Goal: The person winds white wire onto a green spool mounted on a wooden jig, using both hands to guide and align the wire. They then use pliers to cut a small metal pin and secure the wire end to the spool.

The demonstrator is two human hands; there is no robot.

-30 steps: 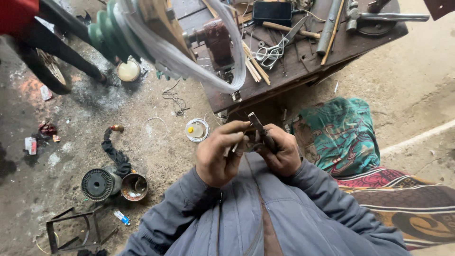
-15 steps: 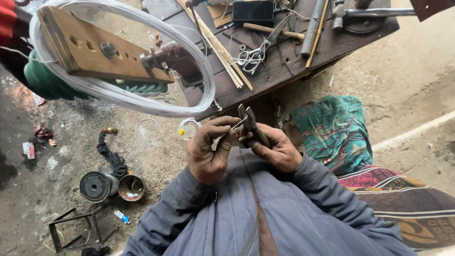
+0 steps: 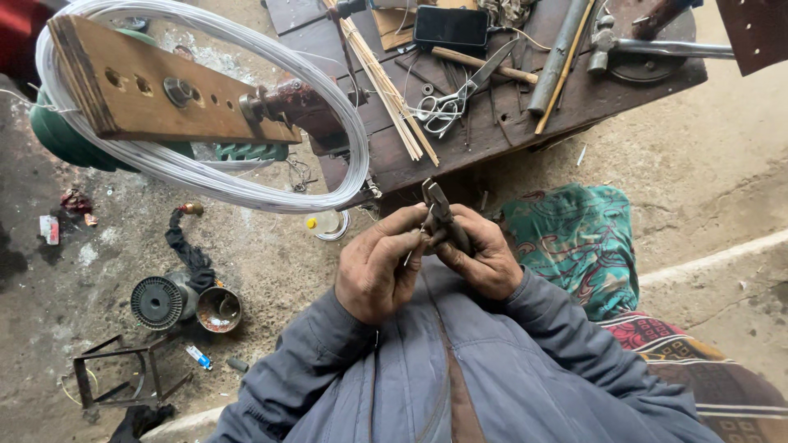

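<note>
Place: in front of the low wooden workbench (image 3: 492, 139), above the person's lap.
Right hand (image 3: 480, 254): closed around dark pliers (image 3: 439, 215), nose pointing up toward the bench's near edge.
Left hand (image 3: 382, 267): fingers pinched on a thin metal pin (image 3: 414, 244) just beside the pliers.
Bench: scissors (image 3: 451, 98), bundle of sticks (image 3: 386, 82), phone (image 3: 450, 26).
Left side: 1 coil of clear tubing (image 3: 205, 176) on a wooden bar (image 3: 156, 94).

Scissors (image 3: 447, 105) and phone (image 3: 450, 26) on workbench (image 3: 492, 139).
</note>
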